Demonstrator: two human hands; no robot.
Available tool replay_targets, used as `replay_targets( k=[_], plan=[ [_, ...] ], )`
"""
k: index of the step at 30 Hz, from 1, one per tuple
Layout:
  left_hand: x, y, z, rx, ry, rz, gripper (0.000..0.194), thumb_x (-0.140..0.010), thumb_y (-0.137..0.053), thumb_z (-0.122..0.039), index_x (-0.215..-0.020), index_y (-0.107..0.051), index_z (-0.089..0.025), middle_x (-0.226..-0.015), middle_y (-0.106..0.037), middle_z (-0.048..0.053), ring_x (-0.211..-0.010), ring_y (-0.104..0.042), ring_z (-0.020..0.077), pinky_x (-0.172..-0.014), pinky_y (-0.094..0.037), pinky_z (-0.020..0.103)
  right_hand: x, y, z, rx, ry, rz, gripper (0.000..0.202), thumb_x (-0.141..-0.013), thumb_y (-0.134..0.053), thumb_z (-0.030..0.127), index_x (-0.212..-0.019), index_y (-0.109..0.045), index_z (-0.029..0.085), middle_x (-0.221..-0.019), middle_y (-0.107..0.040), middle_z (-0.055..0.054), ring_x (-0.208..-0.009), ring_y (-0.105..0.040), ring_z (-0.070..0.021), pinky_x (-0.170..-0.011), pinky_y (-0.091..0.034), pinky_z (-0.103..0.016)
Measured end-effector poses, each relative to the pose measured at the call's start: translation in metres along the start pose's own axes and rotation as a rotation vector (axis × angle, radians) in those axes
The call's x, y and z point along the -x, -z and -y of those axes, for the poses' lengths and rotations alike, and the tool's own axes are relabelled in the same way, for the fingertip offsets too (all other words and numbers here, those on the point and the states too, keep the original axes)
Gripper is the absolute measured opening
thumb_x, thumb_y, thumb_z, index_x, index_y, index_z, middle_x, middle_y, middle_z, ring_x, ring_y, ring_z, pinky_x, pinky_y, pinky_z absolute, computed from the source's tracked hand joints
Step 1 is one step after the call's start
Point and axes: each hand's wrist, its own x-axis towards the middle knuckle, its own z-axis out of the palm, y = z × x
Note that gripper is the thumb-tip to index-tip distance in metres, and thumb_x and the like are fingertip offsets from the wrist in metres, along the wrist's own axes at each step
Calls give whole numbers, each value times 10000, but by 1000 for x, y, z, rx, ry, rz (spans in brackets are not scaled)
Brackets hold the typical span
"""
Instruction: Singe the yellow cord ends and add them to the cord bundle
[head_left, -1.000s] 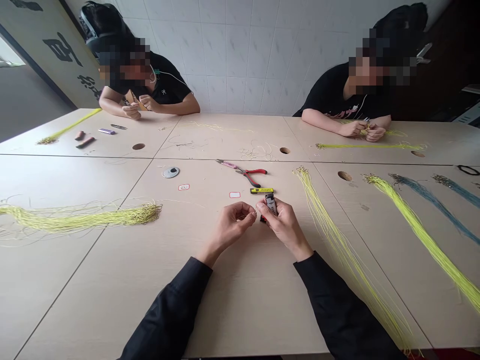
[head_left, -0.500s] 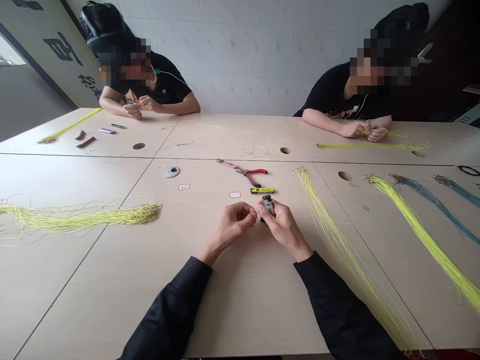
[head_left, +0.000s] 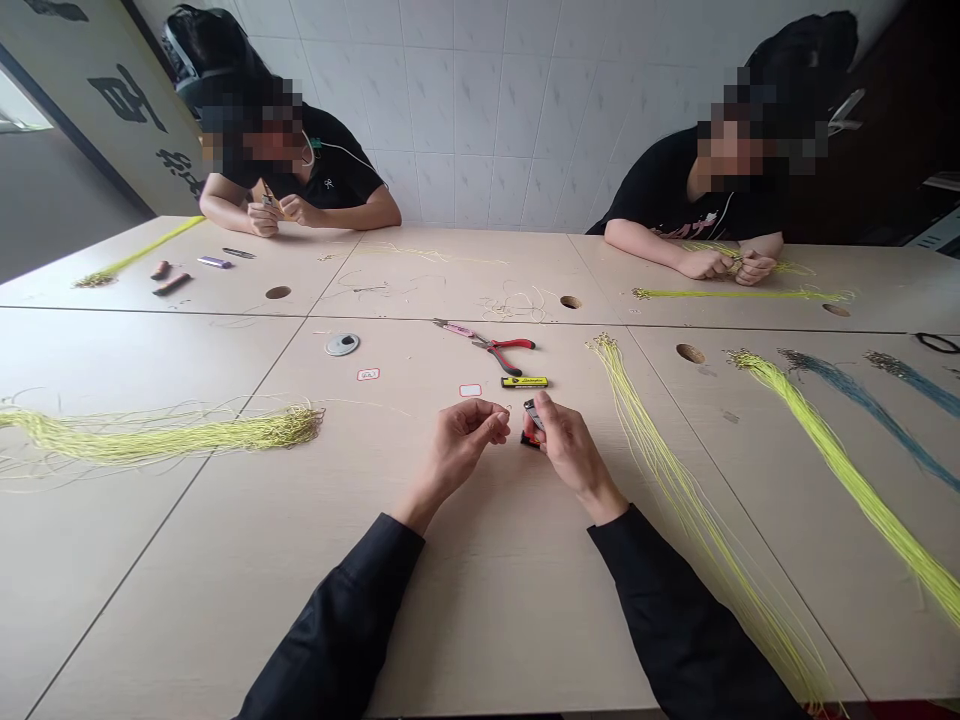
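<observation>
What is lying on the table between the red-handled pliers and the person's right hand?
In the head view, one small yellow-and-black object lies between the red-handled pliers and the right hand; it looks like a lighter.

The lighter [head_left: 533, 414], dark with a pale grey face, is gripped in the right hand [head_left: 570, 445], partly covered by the thumb and tilted, its exposed end toward 11 o'clock. Just below, at 6 o'clock from it, shows a red-and-black piece [head_left: 530, 440]; whether it belongs to the lighter cannot be told. At 9 o'clock from the lighter, near but apart, a fine strand [head_left: 510, 408], too small to make out fully, sticks up at the fingertips of the left hand [head_left: 469, 435].
</observation>
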Motion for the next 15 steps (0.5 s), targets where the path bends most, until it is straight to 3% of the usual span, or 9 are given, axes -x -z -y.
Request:
replay_targets(
  k=[2,6,11,15],
  plan=[
    [0,0,2,-2,-6,1,303,-822,-718,-437,-824,-676,-138,-737,-665,40,-693,-607,134,-702,-495,275,1,0,1,16,37,-10,534,-963,-405,653,-767,-586,191,-633,-448,9,-585,-426,-139,-565,-358,-274],
    [1,-1,3,-26,-1,49,302,-842,-703,-436,-819,-666,-137,-732,-652,33,-695,-601,128,-688,-491,262,2,-1,3,-37,58,16,410,-911,-574,579,-1062,-632,203,-645,-425,40,-585,-405,-135,-559,-352,-262],
    [1,-2,1,-29,1,77,303,-854,-690,-437,-817,-657,-138,-731,-646,35,-693,-594,128,-686,-494,264,2,-1,2,-44,71,21,310,-922,-588,491,-848,-605,191,-646,-480,28,-570,-405,-124,-548,-347,-260],
    [2,-2,-1,-37,23,94,297,-851,-689,-435,-835,-659,-140,-743,-649,40,-708,-599,135,-697,-496,271,1,-1,1,-52,77,50,329,-937,-563,509,-864,-588,189,-671,-525,14,-561,-415,-124,-537,-341,-263]
  ],
)
